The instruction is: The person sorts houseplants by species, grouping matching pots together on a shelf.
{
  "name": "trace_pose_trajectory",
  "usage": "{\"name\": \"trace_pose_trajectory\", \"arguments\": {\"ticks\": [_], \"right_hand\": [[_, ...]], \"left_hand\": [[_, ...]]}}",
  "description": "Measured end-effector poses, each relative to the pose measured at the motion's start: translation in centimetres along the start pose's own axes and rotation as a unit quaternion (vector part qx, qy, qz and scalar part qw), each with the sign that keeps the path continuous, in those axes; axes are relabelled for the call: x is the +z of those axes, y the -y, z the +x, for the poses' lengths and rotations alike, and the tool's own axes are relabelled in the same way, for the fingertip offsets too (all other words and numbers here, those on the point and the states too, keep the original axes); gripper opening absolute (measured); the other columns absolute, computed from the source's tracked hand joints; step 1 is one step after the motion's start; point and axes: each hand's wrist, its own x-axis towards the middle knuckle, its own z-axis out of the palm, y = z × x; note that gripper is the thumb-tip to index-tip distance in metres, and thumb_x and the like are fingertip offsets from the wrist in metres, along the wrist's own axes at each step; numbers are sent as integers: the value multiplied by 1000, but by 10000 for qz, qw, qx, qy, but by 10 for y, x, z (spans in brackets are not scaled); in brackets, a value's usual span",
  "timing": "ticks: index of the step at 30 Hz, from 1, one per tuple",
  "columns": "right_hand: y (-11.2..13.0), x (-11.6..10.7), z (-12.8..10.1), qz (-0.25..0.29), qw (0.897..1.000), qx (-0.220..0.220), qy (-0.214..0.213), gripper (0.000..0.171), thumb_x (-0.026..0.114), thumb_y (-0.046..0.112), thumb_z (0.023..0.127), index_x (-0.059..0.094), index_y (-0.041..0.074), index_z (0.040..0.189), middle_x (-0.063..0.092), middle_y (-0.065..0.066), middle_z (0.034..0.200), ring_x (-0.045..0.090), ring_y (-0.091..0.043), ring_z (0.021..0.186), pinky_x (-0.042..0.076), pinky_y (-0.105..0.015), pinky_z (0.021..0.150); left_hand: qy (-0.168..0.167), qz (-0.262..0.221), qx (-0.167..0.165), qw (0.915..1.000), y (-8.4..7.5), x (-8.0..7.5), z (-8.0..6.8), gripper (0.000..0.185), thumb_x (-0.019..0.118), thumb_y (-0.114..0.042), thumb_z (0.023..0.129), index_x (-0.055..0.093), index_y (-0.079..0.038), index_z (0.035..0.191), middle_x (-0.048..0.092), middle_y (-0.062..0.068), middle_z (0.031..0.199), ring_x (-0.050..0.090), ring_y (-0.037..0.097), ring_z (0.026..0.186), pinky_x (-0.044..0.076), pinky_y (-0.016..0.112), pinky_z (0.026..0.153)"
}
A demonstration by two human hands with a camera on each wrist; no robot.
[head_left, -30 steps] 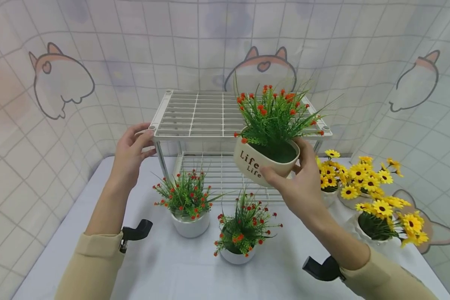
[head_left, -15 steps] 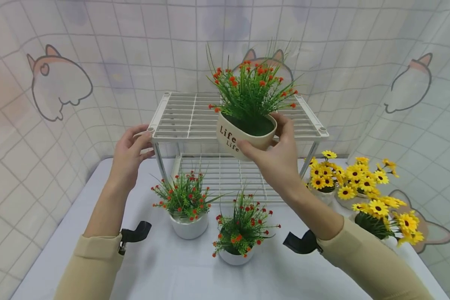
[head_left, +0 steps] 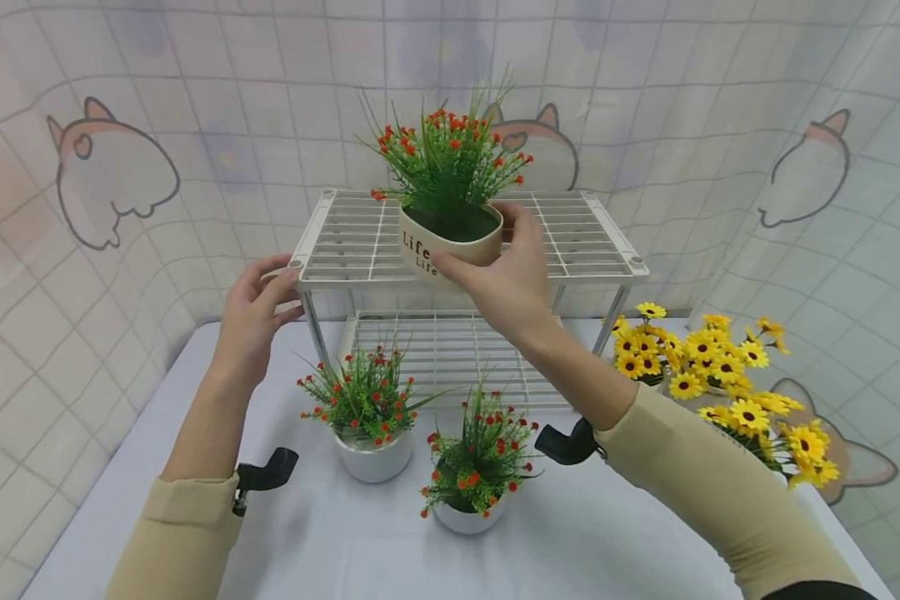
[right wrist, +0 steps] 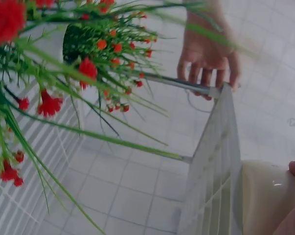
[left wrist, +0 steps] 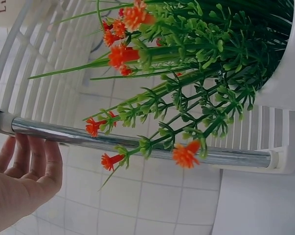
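In the head view my right hand (head_left: 512,271) grips a cream flowerpot (head_left: 450,250) marked "Life", thumb on its front and fingers behind. Grassy greenery with orange-red flowers (head_left: 450,158) stands up from it. The pot overlaps the front edge of the upper shelf of a white wire rack (head_left: 585,242); in the right wrist view the pot (right wrist: 269,196) is right against that shelf. My left hand (head_left: 251,317) holds the rack's front left corner, with fingertips at the top of the metal post (left wrist: 88,136) in the left wrist view.
Two white pots with red flowers, one at left (head_left: 375,458) and one nearer the middle (head_left: 468,518), stand before the rack. Several pots of yellow flowers (head_left: 720,358) stand at right. A tile-patterned cloth (head_left: 270,125) hangs behind; white cloth (head_left: 360,558) covers the table.
My right hand has carried the cream flowerpot left and away from me, to the front middle of the upper shelf, and the pot is more upright. My left hand stays at the rack corner.
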Motion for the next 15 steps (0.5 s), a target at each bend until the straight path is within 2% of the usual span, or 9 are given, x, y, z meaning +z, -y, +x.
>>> {"name": "trace_pose_trajectory", "arguments": {"ticks": [3,9,15], "right_hand": [[1,9,6,-118,9999,56,75,82,89,24,80,41,5,144,45,-10,132,46,-20,116,54,-32,87],[4,29,20,63,10000,-37,59,77,89,21,80,41,2,136,46,-11,127,50,-20,113,55,-29,85],[6,45,32,-424,9990,113,65,79,89,29,81,40,0,136,42,-12,128,47,-21,112,52,-26,84]], "left_hand": [[-15,-4,-29,10000,1,-2,1,56,61,-35,105,45,-6,150,58,6,128,59,19,110,49,32,94],[-31,23,-42,10000,1,-4,3,56,61,-35,105,44,-6,150,58,5,129,58,19,111,49,32,94],[-26,-11,-65,10000,1,-4,2,56,61,-35,105,45,-6,150,56,12,133,59,18,111,49,29,92]]}}
